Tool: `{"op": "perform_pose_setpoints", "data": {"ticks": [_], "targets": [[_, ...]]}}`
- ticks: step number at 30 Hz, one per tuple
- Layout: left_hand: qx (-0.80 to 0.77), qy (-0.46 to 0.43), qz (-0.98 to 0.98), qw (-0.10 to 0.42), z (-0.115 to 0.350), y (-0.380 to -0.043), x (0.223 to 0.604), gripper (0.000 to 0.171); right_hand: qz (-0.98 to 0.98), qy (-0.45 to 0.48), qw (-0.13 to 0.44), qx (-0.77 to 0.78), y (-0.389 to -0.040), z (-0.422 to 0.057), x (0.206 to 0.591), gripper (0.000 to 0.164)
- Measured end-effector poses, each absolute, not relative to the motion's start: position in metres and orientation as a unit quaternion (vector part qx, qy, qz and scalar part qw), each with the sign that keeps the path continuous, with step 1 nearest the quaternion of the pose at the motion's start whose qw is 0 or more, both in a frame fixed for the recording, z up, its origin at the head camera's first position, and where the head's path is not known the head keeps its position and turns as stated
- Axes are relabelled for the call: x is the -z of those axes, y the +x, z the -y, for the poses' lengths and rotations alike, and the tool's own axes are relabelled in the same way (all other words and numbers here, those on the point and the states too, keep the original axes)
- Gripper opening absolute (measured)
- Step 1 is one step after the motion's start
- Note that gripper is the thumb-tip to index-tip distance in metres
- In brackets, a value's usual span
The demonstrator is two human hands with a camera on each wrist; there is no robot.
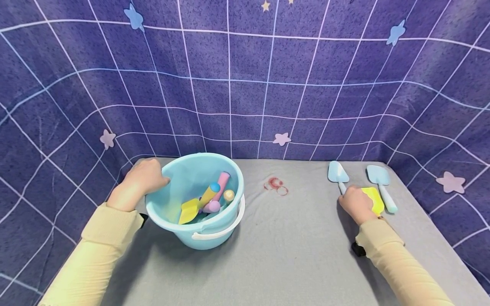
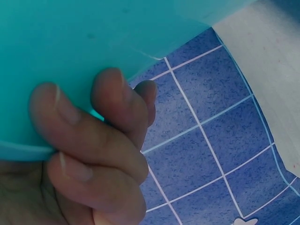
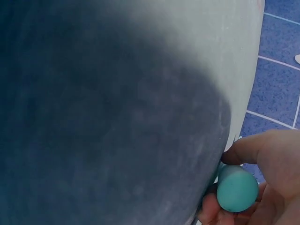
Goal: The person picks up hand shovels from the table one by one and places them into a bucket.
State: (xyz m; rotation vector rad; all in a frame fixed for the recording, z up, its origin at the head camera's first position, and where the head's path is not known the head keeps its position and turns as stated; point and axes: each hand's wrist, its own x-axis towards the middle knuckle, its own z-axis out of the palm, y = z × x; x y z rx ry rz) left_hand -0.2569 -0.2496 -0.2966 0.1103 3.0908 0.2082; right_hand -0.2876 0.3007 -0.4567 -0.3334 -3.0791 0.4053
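Observation:
At the left of the head view, my left hand (image 1: 142, 176) grips the rim of a light blue bucket (image 1: 200, 231). In the left wrist view its curled fingers (image 2: 103, 154) press against the bucket wall. Inside the bucket lie a yellow toy shovel (image 1: 189, 211), a pink handle (image 1: 220, 185) and other toy pieces, partly hidden. On the right, my right hand (image 1: 356, 204) holds the handle of a light blue toy shovel (image 1: 337, 172), its blade pointing away. The right wrist view shows the rounded teal handle end (image 3: 237, 190) between thumb and fingers.
Beside my right hand lie a yellow blade (image 1: 374, 199) and a second light blue shovel (image 1: 378, 175) with a teal handle. Red ring marks (image 1: 275, 183) show on the grey cloth (image 1: 283, 255). A purple grid-patterned curtain (image 1: 245, 93) rises behind and at the sides.

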Motion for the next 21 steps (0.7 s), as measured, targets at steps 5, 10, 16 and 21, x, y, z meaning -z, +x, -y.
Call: {"op": "perform_pose_setpoints", "data": {"ticks": [5,10,16,21], "targets": [[-0.065,0.037,-0.997,0.019,0.249,-0.256,0.296,0.026,0.986,-0.107,0.008,-0.125,-0.290,-0.302,0.459,0.031],[-0.065,0.045,-0.997,0.013,0.249,-0.256,0.296,0.027,0.986,-0.106,0.004,-0.128,-0.290,-0.303,0.460,0.033],[-0.074,0.043,-0.996,0.015,0.249,-0.256,0.296,0.026,0.985,-0.114,-0.005,-0.133,-0.289,-0.306,0.455,0.035],[-0.079,0.036,-0.996,0.022,0.249,-0.256,0.296,0.025,0.985,-0.112,0.002,-0.133,-0.289,-0.308,0.446,0.035]]}}
